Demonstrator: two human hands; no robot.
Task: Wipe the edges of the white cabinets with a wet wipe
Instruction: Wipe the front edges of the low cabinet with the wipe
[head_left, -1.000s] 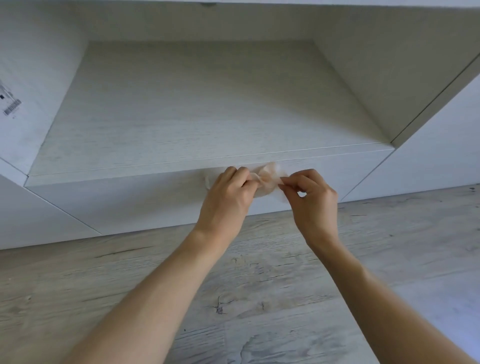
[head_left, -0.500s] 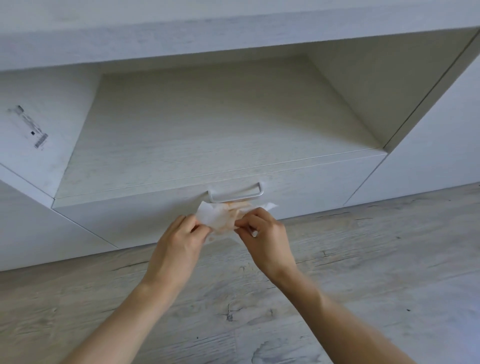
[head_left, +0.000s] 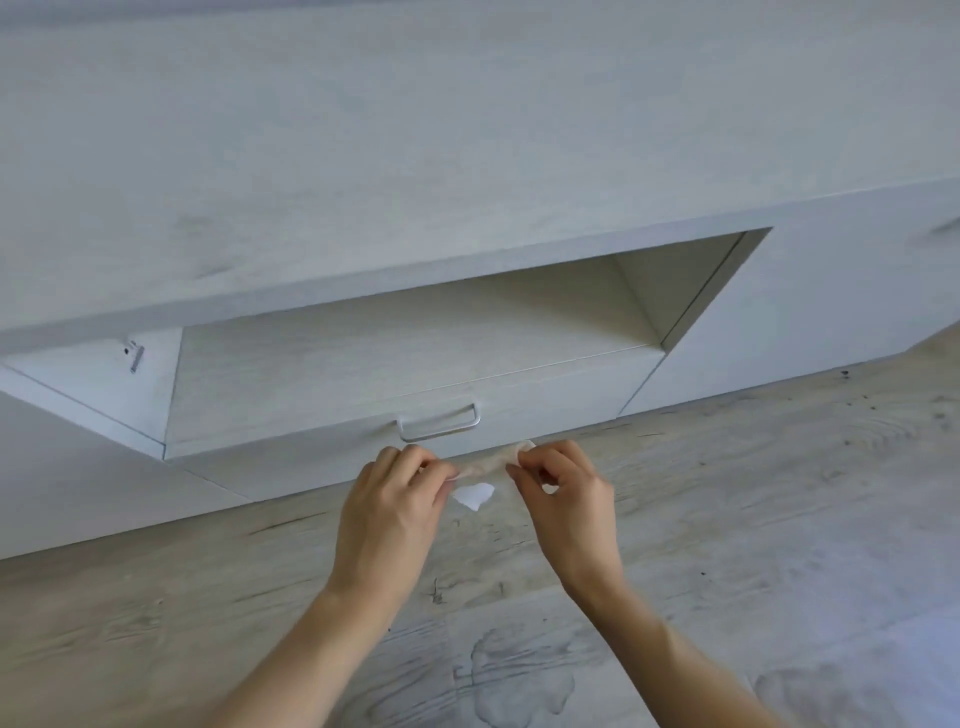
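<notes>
Now the left hand (head_left: 387, 512) and right hand (head_left: 563, 501) pinch the wet wipe (head_left: 488, 464) stretched flatter between them than before (a white flap hangs beneath), lower against the drawer front (head_left: 311, 462), below the handle (head_left: 439, 418) of the white cabinet (head_left: 363, 156).

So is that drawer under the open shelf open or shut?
Shut. The drawer front sits flush with the panels beside it, no gap showing, and neither of the hands touches its handle.
</notes>
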